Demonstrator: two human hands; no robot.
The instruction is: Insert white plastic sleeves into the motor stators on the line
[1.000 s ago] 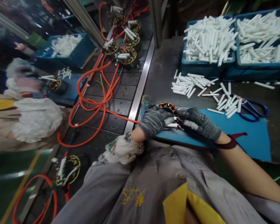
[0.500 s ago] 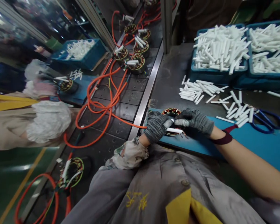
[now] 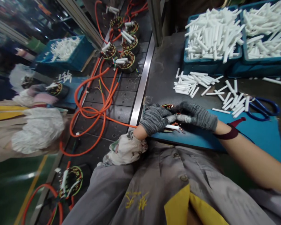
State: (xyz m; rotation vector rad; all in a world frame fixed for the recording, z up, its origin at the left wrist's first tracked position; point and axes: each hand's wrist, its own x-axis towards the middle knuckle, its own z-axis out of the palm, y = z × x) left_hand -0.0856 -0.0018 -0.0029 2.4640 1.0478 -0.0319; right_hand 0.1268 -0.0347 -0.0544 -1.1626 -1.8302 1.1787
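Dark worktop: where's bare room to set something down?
Bare: the dark worktop between the shiny metal rail and the piled short white tubes; the blue mat at right, below the blue-handled scissors. Crowded: around those tubes, and at the gray-gloved left hand and right hand.

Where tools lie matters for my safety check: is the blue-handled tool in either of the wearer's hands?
No, the blue-handled tool lies beside the white tubes, apart from the left hand and the right hand.

Lower left: glossy green floor (image 3: 8, 187), marked with a yellow line (image 3: 32, 188), bearing a light reflection (image 3: 31, 175). Centre: dark slat conveyor (image 3: 123, 110), bordered by a bright metal rail (image 3: 140, 93). Upper centre: metal post (image 3: 155, 25).
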